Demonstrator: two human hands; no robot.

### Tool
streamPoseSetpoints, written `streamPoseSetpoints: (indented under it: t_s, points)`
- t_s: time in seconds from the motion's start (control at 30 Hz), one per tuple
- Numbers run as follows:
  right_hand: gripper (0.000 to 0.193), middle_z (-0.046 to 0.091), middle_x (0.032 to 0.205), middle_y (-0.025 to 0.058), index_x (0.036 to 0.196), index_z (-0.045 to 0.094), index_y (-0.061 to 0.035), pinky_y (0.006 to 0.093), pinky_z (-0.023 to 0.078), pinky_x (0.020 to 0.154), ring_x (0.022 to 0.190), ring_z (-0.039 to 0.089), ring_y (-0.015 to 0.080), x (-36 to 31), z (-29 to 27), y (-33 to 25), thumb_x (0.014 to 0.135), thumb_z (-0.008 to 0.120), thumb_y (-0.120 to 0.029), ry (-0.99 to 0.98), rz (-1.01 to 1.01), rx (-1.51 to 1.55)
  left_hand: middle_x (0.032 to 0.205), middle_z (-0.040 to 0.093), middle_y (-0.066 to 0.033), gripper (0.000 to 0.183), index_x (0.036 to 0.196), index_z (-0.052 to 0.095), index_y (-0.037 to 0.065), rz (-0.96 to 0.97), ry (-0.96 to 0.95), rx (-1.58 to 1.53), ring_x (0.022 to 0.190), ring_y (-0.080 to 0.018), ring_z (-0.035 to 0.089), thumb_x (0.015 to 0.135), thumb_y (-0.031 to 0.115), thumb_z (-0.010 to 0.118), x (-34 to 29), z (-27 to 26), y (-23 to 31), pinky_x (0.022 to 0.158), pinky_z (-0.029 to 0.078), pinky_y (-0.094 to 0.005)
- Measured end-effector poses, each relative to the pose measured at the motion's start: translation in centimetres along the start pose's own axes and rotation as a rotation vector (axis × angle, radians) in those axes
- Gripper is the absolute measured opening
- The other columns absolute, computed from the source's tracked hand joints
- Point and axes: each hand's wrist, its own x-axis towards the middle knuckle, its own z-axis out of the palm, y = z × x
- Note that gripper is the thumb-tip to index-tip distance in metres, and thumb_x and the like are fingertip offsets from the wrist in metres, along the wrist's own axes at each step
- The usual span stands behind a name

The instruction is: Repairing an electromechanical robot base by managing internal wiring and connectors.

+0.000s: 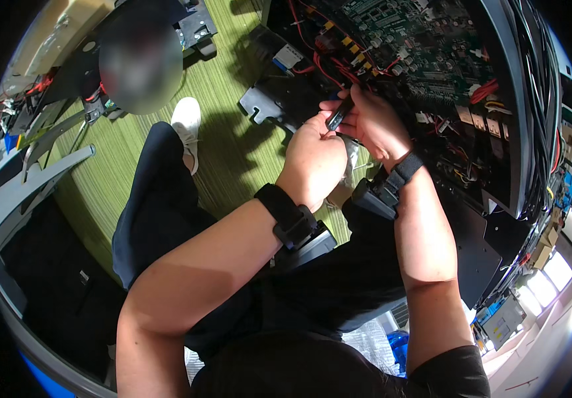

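Observation:
At the open side of a black machine housing (pixel 521 166), my two hands meet over a short, slim black tool with a rounded end (pixel 340 114). Its kind cannot be made out, as its far end is hidden. My left hand (pixel 314 159) is closed, thumb and fingertips pinching the tool's near end. My right hand (pixel 377 127) curls around it from the right, with thumb above and fingers behind. Red wires (pixel 329 69) run just beyond the fingertips. A green circuit board (pixel 402 40) fills the housing behind them. Black straps with boxy devices sit around both wrists.
A black metal bracket (pixel 266 105) juts out left of my hands over the green striped carpet (pixel 223 179). Black cables (pixel 538 86) hang down the housing's right side. A chair-like grey frame (pixel 54 162) stands at left. A blurred round shape (pixel 141 63) is at upper left.

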Motion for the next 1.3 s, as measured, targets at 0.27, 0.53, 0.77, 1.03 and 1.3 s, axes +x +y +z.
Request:
streamPoseSetpoints:
  t_s: [0.27, 0.53, 0.77, 1.03, 1.3]
  points:
    - [0.041, 0.064, 0.098, 0.015, 0.099, 0.052, -0.0004, 0.0311, 0.049, 0.07, 0.081, 0.061, 0.0168, -0.3, 0.5, 0.3, 0.095, 0.042, -0.04, 0.071, -0.043, -0.143, 0.136, 0.037, -0.0181, 0.061, 0.137, 0.023, -0.008, 0.028, -0.091, -0.148, 0.127, -0.0205, 0.035, 0.078, -0.01, 0.039, 0.1, -0.1, 0.5, 0.098, 0.033, -0.0265]
    - [0.04, 0.061, 0.084, 0.0264, 0.09, 0.056, 0.0065, 0.0414, 0.047, 0.069, 0.077, 0.061, 0.0372, -1.9, 1.6, 0.6, 0.091, 0.049, -0.033, 0.208, -0.174, -1.005, 0.144, 0.022, -0.0252, 0.073, 0.14, 0.01, -0.009, 0.017, 0.071, -0.126, 0.135, -0.0288, 0.025, 0.073, -0.015, 0.038, 2.1, -1.3, -1.5, 0.109, 0.024, -0.0333]
    - [0.021, 0.06, 0.072, 0.0229, 0.08, 0.056, 0.0004, 0.0445, 0.049, 0.06, 0.07, 0.06, 0.0382, -5.5, 3.1, -0.7, 0.089, 0.046, -0.015, 0.342, -0.432, -1.414, 0.145, 0.02, -0.0253, 0.073, 0.139, 0.009, -0.009, 0.017, 0.047, -0.139, 0.134, -0.0281, 0.025, 0.073, -0.016, 0.037, 1.6, -1.2, -1.4, 0.108, 0.026, -0.0331]
    - [0.02, 0.06, 0.062, 0.0187, 0.078, 0.053, -0.0015, 0.0411, 0.051, 0.054, 0.061, 0.063, 0.0343, -7.3, 4.8, -1.7, 0.089, 0.048, -0.018, 0.336, -0.522, -1.45, 0.131, 0.044, -0.0227, 0.055, 0.133, 0.029, -0.012, 0.06, 0.162, -0.034, 0.12, -0.0224, 0.046, 0.079, -0.008, 0.038, 1.6, -1.5, -1.5, 0.099, 0.036, -0.027]
    - [0.009, 0.062, 0.065, 0.0171, 0.081, 0.052, 0.0004, 0.0389, 0.052, 0.053, 0.061, 0.064, 0.032, -7.8, 6.1, -2.4, 0.082, 0.048, -0.008, 0.272, -0.588, -1.44, 0.109, 0.059, -0.016, 0.049, 0.126, 0.043, -0.011, 0.207, 0.213, -0.017, 0.097, -0.0152, 0.055, 0.078, -0.004, 0.041, 2.0, -2.0, -2.2, 0.084, 0.042, -0.0234]
